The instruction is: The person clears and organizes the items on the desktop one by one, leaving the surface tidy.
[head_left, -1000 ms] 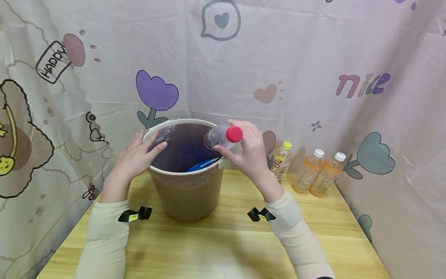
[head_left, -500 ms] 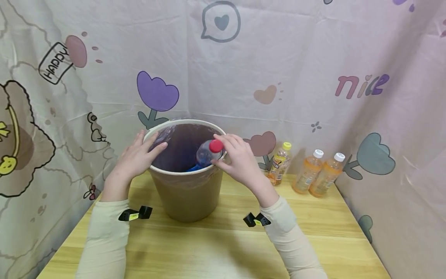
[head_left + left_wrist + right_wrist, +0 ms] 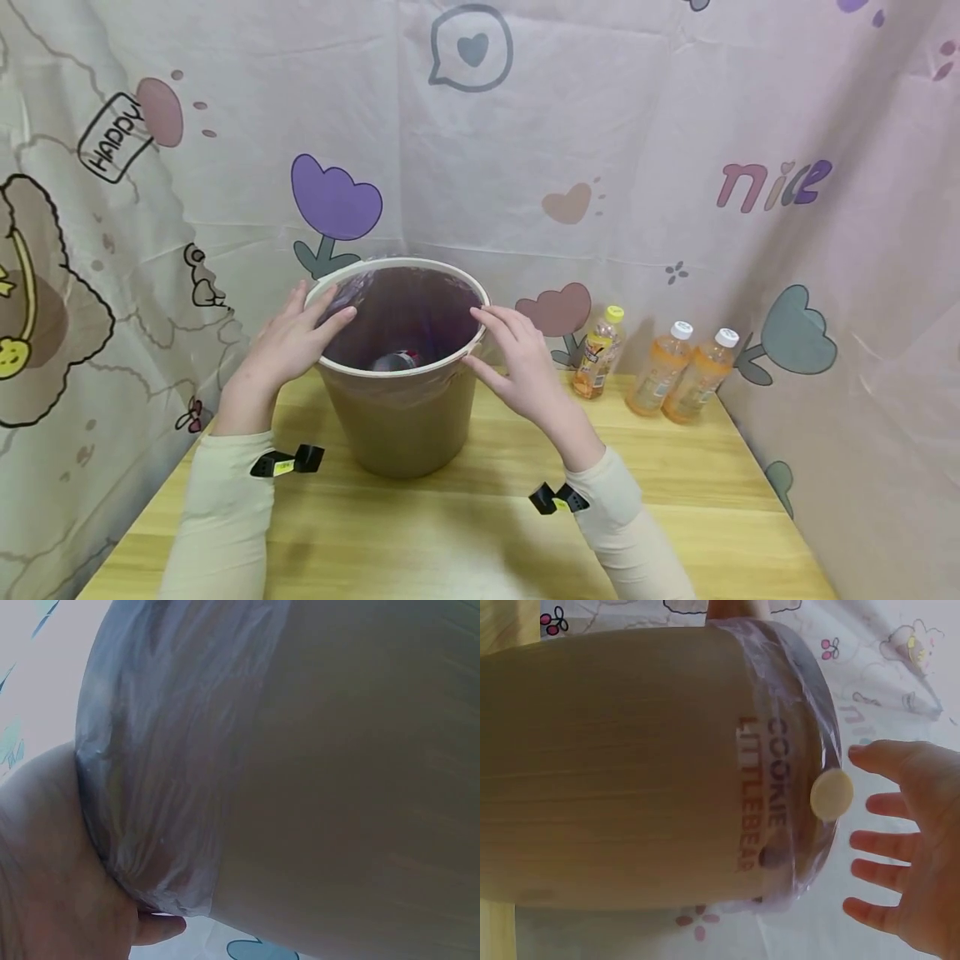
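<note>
A brown trash bin (image 3: 397,425) with a pale rim stands on the table, a clear plastic bag lining it and folded over its edge. Inside, low down, lies a clear plastic bottle (image 3: 392,362) with a bit of red at its cap; the front rim partly hides it. My left hand (image 3: 288,342) rests on the bin's left rim, its thumb straight over the opening. Just off the right rim is my right hand (image 3: 521,358), holding nothing. Its fingers are spread and apart in the right wrist view, near the bin's round cream knob (image 3: 832,794).
Against the back right stand a yellow-capped bottle (image 3: 598,354) and two white-capped orange bottles, one (image 3: 660,371) beside the other (image 3: 700,379). The wooden table (image 3: 405,533) meets a printed curtain (image 3: 637,108) behind and at both sides.
The right hand has let go of the red-capped bottle, which has dropped down into the bin. That hand is now just outside the right rim. My left hand has stayed on the rim.
</note>
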Action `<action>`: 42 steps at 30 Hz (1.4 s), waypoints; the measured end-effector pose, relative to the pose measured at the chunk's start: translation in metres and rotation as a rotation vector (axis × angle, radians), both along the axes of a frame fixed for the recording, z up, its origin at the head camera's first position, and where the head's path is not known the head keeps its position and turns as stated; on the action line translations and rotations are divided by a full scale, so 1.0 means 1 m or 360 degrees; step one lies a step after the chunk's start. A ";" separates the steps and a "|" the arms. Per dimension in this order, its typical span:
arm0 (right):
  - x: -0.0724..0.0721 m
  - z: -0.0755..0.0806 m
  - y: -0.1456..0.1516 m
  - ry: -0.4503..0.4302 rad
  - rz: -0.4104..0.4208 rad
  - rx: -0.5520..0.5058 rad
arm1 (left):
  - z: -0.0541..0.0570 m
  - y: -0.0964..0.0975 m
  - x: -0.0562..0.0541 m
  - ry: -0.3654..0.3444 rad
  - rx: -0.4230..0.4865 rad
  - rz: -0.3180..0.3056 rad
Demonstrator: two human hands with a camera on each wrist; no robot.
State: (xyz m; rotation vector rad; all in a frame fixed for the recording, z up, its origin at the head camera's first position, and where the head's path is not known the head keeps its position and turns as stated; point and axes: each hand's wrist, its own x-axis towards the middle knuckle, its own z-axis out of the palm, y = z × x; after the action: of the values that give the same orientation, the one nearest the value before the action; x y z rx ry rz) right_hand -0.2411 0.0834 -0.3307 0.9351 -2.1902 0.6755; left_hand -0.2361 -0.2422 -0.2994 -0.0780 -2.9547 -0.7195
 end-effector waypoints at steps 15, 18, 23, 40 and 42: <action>-0.017 -0.047 0.067 0.0022 -0.0324 -0.0468 | -0.005 0.005 0.003 -0.0058 -0.0023 -0.0019; -0.023 -0.051 0.085 -0.0030 -0.0437 -0.0497 | -0.004 0.006 0.002 -0.0057 -0.0021 -0.0014; -0.038 -0.053 0.112 -0.0176 -0.0597 -0.0547 | -0.002 0.005 0.000 -0.0046 -0.0029 -0.0006; -0.107 -0.068 0.162 -0.0971 -0.0895 -0.0635 | 0.002 0.001 -0.001 -0.0030 -0.0019 -0.0013; -0.114 -0.069 0.163 -0.1012 -0.0894 -0.0613 | 0.002 0.000 -0.001 -0.0020 -0.0011 -0.0016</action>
State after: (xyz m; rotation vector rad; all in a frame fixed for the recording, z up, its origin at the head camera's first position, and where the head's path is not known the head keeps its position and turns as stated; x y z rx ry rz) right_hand -0.3548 0.2467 -0.4002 -0.1342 -2.5430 1.1541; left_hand -0.2373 -0.2424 -0.2974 -0.0894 -2.9712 -0.7134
